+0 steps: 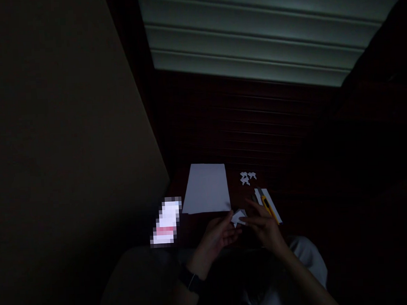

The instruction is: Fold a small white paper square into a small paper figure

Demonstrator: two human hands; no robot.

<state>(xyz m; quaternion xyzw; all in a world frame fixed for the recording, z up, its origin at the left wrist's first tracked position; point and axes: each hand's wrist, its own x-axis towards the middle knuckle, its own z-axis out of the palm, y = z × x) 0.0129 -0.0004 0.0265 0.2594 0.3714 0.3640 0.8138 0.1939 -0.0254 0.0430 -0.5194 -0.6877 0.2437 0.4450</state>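
White paper, a small folded piece [238, 216], is pinched between my left hand [217, 236] and right hand [264, 226], just in front of the big sheet [207, 188]. Light and flimsy, I judge; it should crush easily, so I'd grip the folded edges.

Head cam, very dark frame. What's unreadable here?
All head view:
- Folded paper at the fingertips of left hand and right hand: fold and grip lost in darkness.
- Bright block: pixelated, contents unreadable.
- White scraps: too small to count.
- Yellow cutter: near end behind right hand; blade state unclear.
- Table: surface swallowed by shadow.
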